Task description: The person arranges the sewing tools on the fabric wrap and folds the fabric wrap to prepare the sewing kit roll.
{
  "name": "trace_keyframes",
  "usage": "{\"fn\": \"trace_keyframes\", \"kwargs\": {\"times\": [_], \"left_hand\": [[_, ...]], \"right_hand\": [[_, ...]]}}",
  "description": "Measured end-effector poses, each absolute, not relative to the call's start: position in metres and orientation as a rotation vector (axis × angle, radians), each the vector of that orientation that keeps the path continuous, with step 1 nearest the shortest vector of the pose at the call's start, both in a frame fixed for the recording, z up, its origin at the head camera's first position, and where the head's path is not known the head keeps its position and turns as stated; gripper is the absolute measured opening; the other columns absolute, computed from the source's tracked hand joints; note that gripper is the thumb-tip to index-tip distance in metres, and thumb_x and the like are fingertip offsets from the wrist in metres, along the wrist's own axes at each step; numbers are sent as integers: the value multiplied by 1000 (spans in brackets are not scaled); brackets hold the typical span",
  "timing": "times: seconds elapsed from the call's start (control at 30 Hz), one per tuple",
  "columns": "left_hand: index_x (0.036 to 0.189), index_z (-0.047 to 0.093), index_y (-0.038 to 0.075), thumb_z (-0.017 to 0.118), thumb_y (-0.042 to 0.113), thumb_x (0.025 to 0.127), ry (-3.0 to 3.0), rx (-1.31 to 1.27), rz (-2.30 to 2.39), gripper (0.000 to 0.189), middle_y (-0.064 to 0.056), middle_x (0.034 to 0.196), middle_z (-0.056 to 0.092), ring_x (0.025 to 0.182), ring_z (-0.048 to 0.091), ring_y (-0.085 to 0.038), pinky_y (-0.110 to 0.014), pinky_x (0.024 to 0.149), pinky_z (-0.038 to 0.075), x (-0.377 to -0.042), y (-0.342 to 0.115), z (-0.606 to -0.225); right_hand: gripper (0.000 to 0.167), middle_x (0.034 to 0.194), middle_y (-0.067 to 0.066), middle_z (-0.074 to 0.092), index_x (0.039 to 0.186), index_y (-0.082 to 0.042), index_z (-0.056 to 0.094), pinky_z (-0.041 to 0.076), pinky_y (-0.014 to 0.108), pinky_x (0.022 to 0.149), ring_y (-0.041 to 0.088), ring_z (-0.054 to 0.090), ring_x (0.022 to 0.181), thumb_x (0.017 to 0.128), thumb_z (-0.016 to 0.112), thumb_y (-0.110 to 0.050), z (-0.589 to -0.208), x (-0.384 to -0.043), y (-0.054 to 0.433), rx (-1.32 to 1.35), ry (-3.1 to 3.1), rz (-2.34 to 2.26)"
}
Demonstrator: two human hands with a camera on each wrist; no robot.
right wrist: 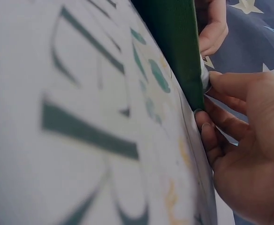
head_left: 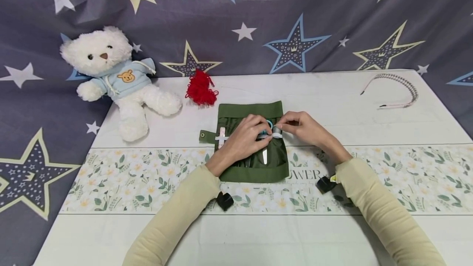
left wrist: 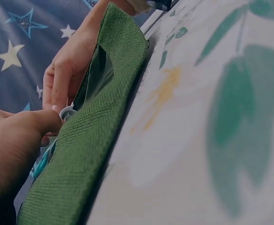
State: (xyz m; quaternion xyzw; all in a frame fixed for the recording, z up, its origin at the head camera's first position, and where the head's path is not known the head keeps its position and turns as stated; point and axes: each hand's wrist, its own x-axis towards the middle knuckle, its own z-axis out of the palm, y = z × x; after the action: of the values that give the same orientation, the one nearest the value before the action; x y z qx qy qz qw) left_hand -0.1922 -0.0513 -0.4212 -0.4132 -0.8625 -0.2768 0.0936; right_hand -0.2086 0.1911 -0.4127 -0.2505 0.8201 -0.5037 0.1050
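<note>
A green fabric sewing kit (head_left: 276, 162) lies unrolled on the table, a white elastic strap (head_left: 221, 138) running across it. Under the strap's right end sits a small grey thread spool (head_left: 277, 129). My left hand (head_left: 246, 136) reaches over the kit and pinches the strap beside the spool. My right hand (head_left: 304, 128) comes from the right and holds the spool between thumb and finger at the kit's edge; its other fingertips touch that edge in the right wrist view. Scissors with blue handles (head_left: 269, 124) are tucked under the strap, partly covered by the left hand.
A white teddy bear (head_left: 127, 79) in a blue hoodie leans at the back left, with a bundle of red yarn (head_left: 201, 88) beside it. A headband (head_left: 406, 87) lies at the back right. The kit's snap tab (head_left: 207, 136) sticks out to the left.
</note>
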Motion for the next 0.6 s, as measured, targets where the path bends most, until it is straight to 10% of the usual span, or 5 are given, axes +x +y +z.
{"fn": "trace_keyframes", "kwargs": {"times": [0.6], "left_hand": [[103,76,10,71,16,100,-2620,-1202,-849,8,-9,118,63,112,55,-28,-43,98,44,-192,-52,-421]], "right_hand": [[15,103,11,69,109,-2,74,49,32,76,27,61,88,106,62,-11,-415,-210,192,-684,2403,-1472]]}}
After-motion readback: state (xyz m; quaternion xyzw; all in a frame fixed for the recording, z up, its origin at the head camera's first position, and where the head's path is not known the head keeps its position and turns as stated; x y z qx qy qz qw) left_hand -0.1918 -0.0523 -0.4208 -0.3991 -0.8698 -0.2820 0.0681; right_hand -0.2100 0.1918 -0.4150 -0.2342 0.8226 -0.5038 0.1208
